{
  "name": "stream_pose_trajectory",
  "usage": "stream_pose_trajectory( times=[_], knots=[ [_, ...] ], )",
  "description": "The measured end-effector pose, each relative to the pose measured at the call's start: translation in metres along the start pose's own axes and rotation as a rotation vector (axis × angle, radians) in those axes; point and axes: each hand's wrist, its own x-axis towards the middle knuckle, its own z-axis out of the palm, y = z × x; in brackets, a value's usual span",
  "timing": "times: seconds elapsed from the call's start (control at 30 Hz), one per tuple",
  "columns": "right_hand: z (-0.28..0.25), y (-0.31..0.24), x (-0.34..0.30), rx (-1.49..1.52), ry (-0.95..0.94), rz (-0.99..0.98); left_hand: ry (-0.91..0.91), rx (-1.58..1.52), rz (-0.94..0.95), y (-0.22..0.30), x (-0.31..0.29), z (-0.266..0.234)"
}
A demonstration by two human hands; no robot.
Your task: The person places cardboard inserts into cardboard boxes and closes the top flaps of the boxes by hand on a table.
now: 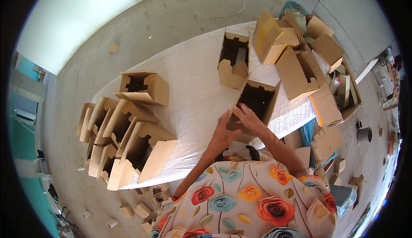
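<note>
An open cardboard box [258, 100] stands right in front of me at the table's near edge, its dark inside showing. My left hand [222, 134] is at its near left corner, fingers along the outer left side and thumb toward the near flap. Close beside it, my right hand [249, 120] reaches across the opening, its fingertips on the left wall's upper edge. Both hands grip the cardboard there; the fingertips are partly hidden. Just beyond stands another open box [234, 60], holding a greyish piece.
A white cloth [189, 79] covers the table. Several open boxes [141, 145] cluster at the left, with a single box [143, 87] behind them. At the right are piled boxes [296, 72] and a large carton [349, 109]. Cardboard scraps [141, 210] and a grey bucket [364, 134] are on the floor.
</note>
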Motion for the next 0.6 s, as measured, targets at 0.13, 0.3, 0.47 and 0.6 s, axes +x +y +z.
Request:
stream_pose_trajectory(
  times=[0.13,0.3,0.47,0.6],
  knots=[
    [0.028,0.001,-0.007,0.222,-0.086,0.029,0.326,-0.160,-0.178,-0.010,-0.006,-0.008],
    [0.046,-0.006,-0.015,-0.628,-0.485,-0.214,0.551,-0.051,-0.304,-0.035,-0.007,-0.041],
    [0.089,0.015,-0.023,-0.822,-0.678,-0.562,0.503,0.171,-0.301,-0.055,0.001,-0.055],
    [0.077,-0.006,0.002,-1.418,-0.675,-0.666,0.430,0.525,-0.333,-0.057,-0.011,-0.055]
  ],
)
